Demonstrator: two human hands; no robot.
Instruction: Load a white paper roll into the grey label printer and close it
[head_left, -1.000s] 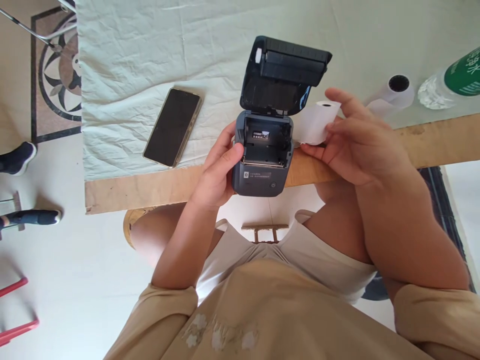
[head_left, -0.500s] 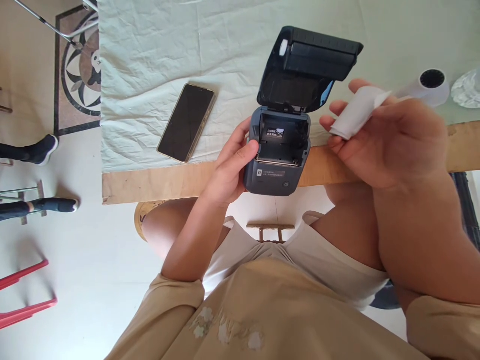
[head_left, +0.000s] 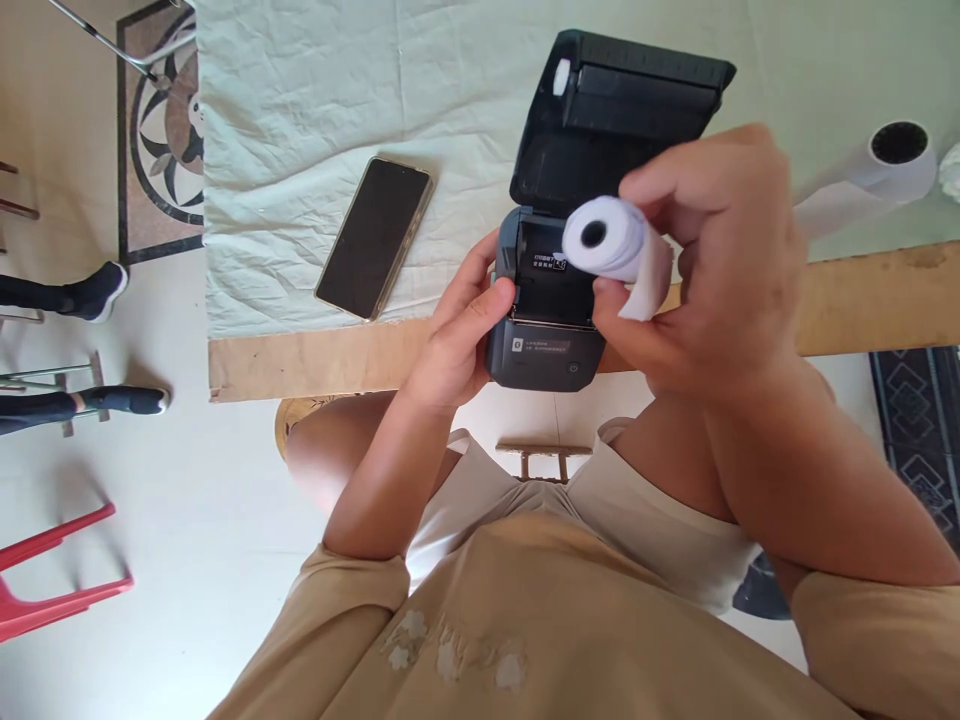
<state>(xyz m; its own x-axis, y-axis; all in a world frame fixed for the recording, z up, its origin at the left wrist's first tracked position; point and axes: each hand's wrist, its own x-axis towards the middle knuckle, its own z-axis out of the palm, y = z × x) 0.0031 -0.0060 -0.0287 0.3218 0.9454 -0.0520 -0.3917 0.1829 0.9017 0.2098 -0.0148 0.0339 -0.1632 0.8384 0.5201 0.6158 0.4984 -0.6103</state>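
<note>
A dark portable label printer (head_left: 546, 355) is held at the table's front edge by my left hand (head_left: 469, 325), thumb on its near rim and fingers behind its left side. Its lid (head_left: 615, 120) is swung up and back, so the paper bay lies exposed. My right hand (head_left: 712, 250) grips a small white paper roll (head_left: 619, 240) between thumb and fingers. The roll's end with its dark core faces left, over the right part of the bay. A loose flap of paper hangs from the roll by the thumb. Whether the roll touches the printer, I cannot tell.
On the pale green cloth (head_left: 300, 110) a smartphone (head_left: 375, 238) lies to the left. Another white roll (head_left: 892, 165) with a dark core rests at the right. A bare wooden edge (head_left: 322, 360) runs along the table front. A red stool (head_left: 67, 600) and another person's feet (head_left: 97, 292) are at left.
My right hand has moved left with the paper roll and turned over, bringing the roll from beside the printer to above its open bay. My left hand and the printer have barely moved.
</note>
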